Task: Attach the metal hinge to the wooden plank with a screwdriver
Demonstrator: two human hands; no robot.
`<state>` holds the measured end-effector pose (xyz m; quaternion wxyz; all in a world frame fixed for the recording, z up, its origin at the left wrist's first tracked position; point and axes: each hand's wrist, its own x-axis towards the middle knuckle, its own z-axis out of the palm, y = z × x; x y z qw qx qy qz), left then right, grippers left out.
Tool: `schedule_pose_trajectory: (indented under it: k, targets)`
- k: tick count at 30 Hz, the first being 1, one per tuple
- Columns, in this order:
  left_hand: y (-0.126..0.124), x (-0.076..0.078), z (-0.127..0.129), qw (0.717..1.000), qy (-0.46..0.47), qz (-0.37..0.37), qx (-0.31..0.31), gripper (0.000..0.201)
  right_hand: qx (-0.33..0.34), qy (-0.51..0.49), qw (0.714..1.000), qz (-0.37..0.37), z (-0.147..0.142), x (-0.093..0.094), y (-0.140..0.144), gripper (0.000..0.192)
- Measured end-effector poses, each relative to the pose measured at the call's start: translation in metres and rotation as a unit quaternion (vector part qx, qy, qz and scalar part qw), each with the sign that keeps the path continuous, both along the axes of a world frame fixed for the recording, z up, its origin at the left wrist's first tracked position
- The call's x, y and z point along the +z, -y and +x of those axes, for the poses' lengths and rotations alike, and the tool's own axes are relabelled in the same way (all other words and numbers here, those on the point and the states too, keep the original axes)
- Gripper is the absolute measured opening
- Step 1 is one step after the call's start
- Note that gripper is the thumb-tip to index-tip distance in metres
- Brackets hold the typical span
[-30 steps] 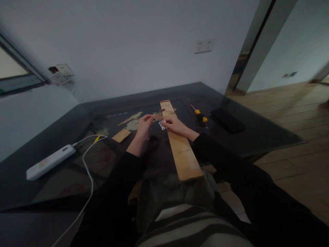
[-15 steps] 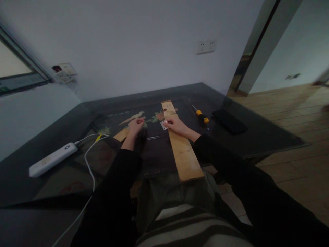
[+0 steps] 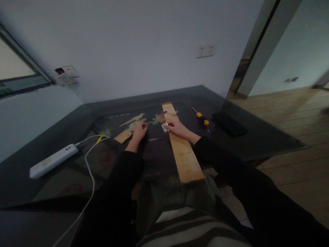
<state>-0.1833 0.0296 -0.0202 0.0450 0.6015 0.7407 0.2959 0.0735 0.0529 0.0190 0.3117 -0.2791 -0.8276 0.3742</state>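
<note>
A: What is sitting at the middle of the work?

B: A small metal hinge plate is lying against the left edge of the long wooden board, about a third of the way down from its far end. The board is running from the person's lap out across the dark glass table.

A: And the right hand?

B: The right hand is resting on the board with its fingers curled narrow, the fingertips pressing on the plate and pinning it to the wood.

A: How should that be done well, in your view?

B: I'd judge that the plate needs holding flat and square to the board's edge, with steady downward pressure so it is not sliding while the other hand is busy.

A: What is the left hand doing?

B: The left hand is lying on the glass, well left of the plate, with the fingers drawn close together, pinched near the tips. Whether something small is between them, I cannot tell; it is too dim.

A: What is lying further out?

B: A small wood offcut is sitting just left of that hand. A yellow-handled screwdriver is lying right of the board, with a black phone beyond it. Far left, a white power bank is trailing its white cable.
</note>
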Motion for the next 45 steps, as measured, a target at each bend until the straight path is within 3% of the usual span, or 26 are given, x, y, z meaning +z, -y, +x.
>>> schedule_pose_trajectory:
  k: [6,16,21,32,39,45]
  targets:
    - [-0.004,-0.005,-0.005,1.000,-0.011,0.012,-0.005,0.019,-0.005,0.004,1.000,0.003,0.000,-0.001,-0.001,0.033]
    - [0.002,-0.001,0.000,1.000,0.017,0.023,-0.009,0.014,-0.010,0.004,1.000,-0.006,0.000,-0.003,-0.004,0.032]
    - [0.022,-0.002,-0.002,0.996,-0.007,0.042,-0.073,0.009,-0.013,-0.009,1.000,0.002,0.001,-0.003,-0.004,0.032]
    - [0.076,0.009,-0.030,0.989,-0.020,0.040,-0.138,0.006,0.000,0.002,1.000,0.008,-0.002,0.001,0.003,0.036]
    - [0.092,0.009,-0.034,0.988,-0.004,0.046,-0.150,0.010,0.092,0.082,0.992,0.021,-0.038,0.021,0.010,0.032]
    - [0.091,0.020,-0.038,0.988,0.104,0.081,-0.075,0.025,0.117,0.139,0.981,0.073,-0.092,0.041,0.019,0.034]
